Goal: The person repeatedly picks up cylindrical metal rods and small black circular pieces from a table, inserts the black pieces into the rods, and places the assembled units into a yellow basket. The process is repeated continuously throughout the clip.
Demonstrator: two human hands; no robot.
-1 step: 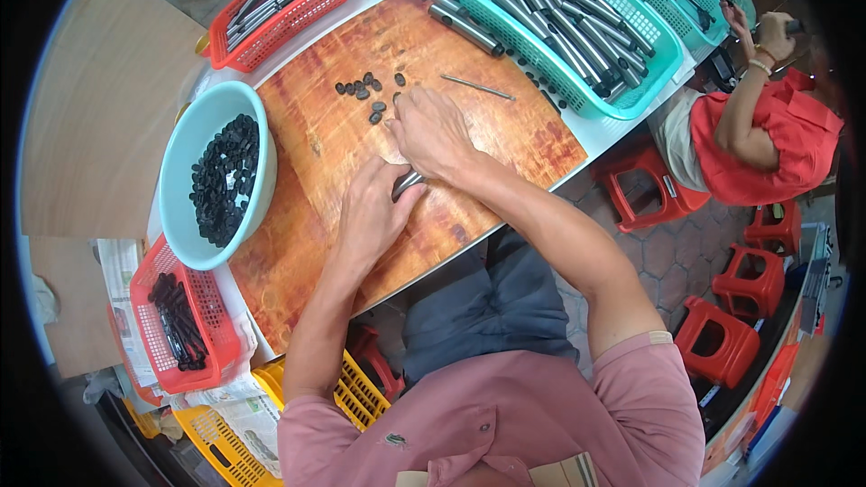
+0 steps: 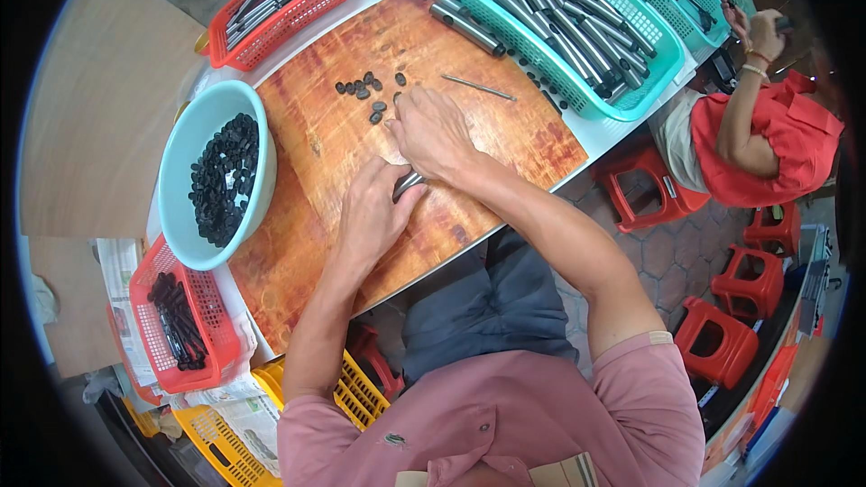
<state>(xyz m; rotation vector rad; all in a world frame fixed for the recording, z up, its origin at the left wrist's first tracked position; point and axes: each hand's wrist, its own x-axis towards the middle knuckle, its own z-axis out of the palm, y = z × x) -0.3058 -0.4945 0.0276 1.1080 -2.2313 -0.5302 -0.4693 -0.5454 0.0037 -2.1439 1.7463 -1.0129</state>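
Below us, a person in a pink shirt works at a reddish wooden board point(image 2: 469, 189). Our left hand point(image 2: 374, 216) has its fingers curled closed around a short grey metal tube point(image 2: 408, 185), whose end pokes out toward the right hand point(image 2: 435, 135). That hand lies palm down just beside it, fingers bent, fingertips among a loose scatter of small black caps point(image 2: 365, 90) — whether it pinches one we cannot tell. A thin metal rod point(image 2: 478, 87) lies apart on the board. To the left sits a pale blue bowl point(image 2: 180, 180) of more black caps; ahead, a teal basket point(image 2: 649, 45) of grey tubes. We judge the risk to be a cap slipping or rolling away — they are tiny and loose.
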